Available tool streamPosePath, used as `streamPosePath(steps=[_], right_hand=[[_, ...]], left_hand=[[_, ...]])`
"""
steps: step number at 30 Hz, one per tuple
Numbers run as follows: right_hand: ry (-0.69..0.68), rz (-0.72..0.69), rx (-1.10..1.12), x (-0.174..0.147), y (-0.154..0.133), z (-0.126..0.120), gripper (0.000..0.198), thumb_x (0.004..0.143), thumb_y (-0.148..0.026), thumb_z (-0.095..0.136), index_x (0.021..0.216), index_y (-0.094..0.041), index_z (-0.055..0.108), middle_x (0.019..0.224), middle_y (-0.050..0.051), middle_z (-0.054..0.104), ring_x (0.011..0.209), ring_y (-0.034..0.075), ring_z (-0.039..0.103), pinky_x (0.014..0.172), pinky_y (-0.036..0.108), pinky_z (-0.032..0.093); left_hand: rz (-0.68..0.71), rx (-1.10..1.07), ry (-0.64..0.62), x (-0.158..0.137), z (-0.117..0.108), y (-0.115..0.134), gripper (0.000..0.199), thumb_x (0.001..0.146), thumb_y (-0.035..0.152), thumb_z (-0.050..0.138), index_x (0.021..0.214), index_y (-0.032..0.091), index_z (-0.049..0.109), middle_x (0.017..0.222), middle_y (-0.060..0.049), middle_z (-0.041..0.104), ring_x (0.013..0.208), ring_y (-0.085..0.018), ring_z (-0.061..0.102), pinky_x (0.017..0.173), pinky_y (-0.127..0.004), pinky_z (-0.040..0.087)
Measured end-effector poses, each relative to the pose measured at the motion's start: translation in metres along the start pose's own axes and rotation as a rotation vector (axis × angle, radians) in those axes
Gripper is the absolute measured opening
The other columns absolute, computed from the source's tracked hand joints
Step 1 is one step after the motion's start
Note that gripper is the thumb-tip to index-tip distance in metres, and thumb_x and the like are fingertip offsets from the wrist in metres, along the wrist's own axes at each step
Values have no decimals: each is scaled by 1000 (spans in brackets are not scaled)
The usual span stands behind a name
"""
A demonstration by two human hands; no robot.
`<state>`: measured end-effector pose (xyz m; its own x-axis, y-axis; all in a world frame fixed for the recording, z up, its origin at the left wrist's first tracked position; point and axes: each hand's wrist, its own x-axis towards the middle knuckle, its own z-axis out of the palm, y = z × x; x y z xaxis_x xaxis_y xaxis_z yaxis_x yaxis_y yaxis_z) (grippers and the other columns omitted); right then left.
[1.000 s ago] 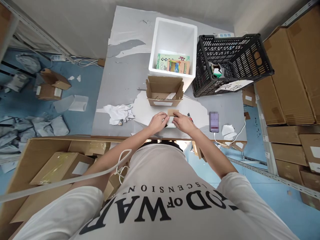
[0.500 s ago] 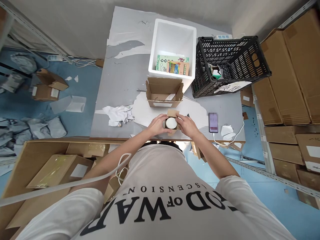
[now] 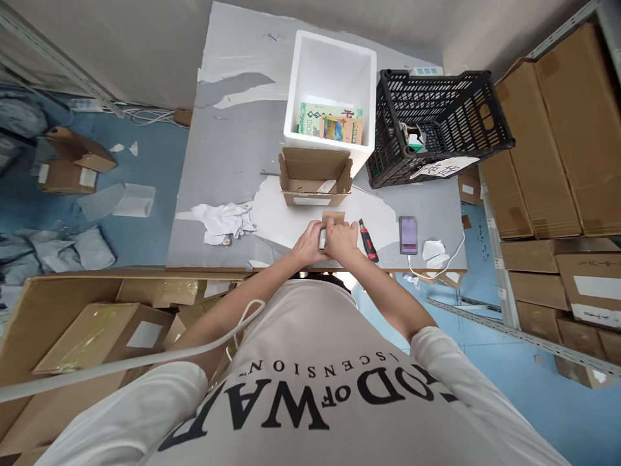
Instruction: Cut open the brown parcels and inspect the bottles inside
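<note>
A small cardboard box with a raised brown flap stands between my hands at the table's front edge. My left hand grips the box's left side. My right hand lies over the top with its fingers curled in at the opening; what they close on is hidden. The round white top inside the box is covered, with only a pale sliver showing between the hands. Just right of my right hand lies a red and black utility knife.
An open cardboard box stands ahead, before a white foam box holding printed packs. Rightward are a black plastic crate, a phone on a cable and paper scraps. Crumpled paper lies left.
My right hand has moved left from the box's right side onto its top, covering the round white top. The utility knife is now uncovered. The whole view has shifted slightly.
</note>
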<state>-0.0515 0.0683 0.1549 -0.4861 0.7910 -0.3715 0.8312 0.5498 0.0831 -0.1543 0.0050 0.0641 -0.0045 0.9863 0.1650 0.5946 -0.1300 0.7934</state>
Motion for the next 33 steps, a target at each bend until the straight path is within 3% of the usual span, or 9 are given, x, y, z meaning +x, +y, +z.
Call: streamPosePath(steps=[3, 7, 17, 24, 29, 33], right_hand=[[-14, -12, 17, -3, 1, -7, 44, 73, -17, 66, 113, -14, 49, 95, 16, 70, 93, 28, 66, 78, 37, 42], [36, -48, 55, -17, 8, -21, 46, 77, -32, 65, 117, -18, 46, 105, 15, 67, 93, 28, 65, 69, 33, 45], [146, -129, 67, -45, 38, -79, 66, 79, -49, 63, 138, -26, 44, 116, 14, 54, 86, 28, 63, 72, 33, 42], [280, -189, 171, -65, 57, -114, 62, 77, -48, 64, 134, -27, 52, 110, 10, 57, 86, 27, 60, 72, 34, 44], [482, -136, 503, -77, 94, -107, 56, 74, -41, 67, 126, -24, 56, 113, 9, 59, 92, 26, 59, 73, 36, 51], [503, -9, 1147, -75, 118, -61, 54, 73, -44, 64, 122, -27, 50, 114, 5, 57, 80, 18, 59, 55, 29, 54]], left_hand=[[-1, -13, 41, 1, 4, 0, 77, 59, 31, 78, 124, 16, 41, 123, -16, 48, 121, -31, 51, 99, -44, 50], [-15, -4, 81, 4, 6, 0, 73, 61, 29, 75, 124, 18, 39, 121, -14, 49, 117, -30, 53, 95, -44, 51], [-104, 47, 85, 11, -2, 2, 73, 62, 37, 75, 124, 18, 39, 120, -14, 49, 111, -30, 56, 87, -44, 54], [-88, 139, 142, 13, -14, -4, 73, 64, 30, 76, 126, 22, 40, 124, -13, 48, 114, -30, 55, 89, -44, 54], [-123, 198, 219, 22, -31, -19, 93, 58, 40, 83, 135, 19, 35, 132, -18, 44, 126, -39, 48, 103, -57, 43], [-197, 192, 289, 18, -46, -13, 101, 66, 54, 77, 145, 18, 25, 147, -25, 33, 141, -43, 29, 109, -67, 30]])
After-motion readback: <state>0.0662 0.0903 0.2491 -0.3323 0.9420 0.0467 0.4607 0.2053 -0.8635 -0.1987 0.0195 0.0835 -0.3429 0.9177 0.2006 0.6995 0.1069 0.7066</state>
